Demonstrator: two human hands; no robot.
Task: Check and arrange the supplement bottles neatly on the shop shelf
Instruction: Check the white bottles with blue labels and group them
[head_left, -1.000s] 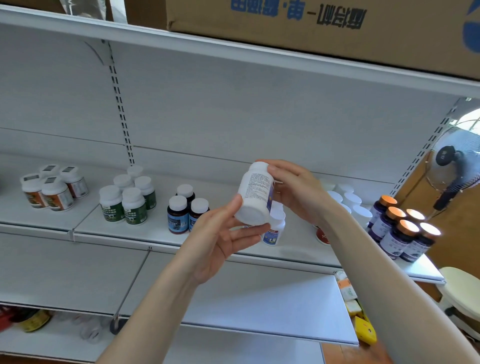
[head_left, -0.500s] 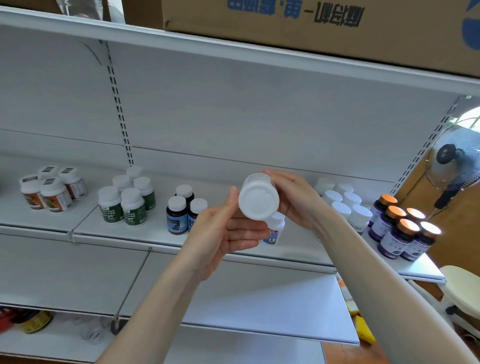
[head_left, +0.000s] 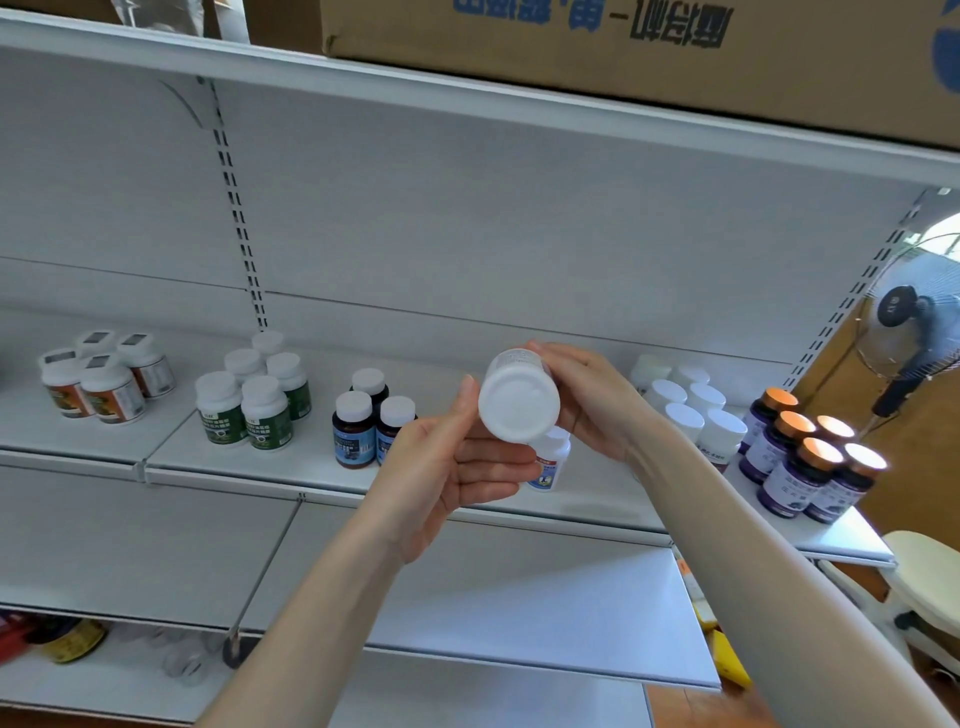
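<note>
At the far left of the shelf (head_left: 467, 499) stands a group of bottles with orange labels (head_left: 98, 384). To the right of them there is a group of bottles with green labels (head_left: 249, 400), and then three dark bottles with blue labels (head_left: 371, 415), all with white caps.

In front of the middle of the shelf, the left hand (head_left: 447, 467) is turned palm up. Its fingers are nearly straight under the white bottle (head_left: 518, 402) and its thumb stands against the bottle's left side. The white bottle is in the air between both hands, tilted so that its flat round end faces the camera. Just behind and below it, a smaller white bottle (head_left: 551, 460) stands on the shelf. The right hand (head_left: 587, 400) holds the white bottle from the right, with its fingers curled round the far side.

Further right is a group of white-capped bottles (head_left: 691, 410), then purple bottles with orange caps (head_left: 810, 462) at the end of the shelf. Beyond the shelf a fan (head_left: 914, 353) is visible.
</note>
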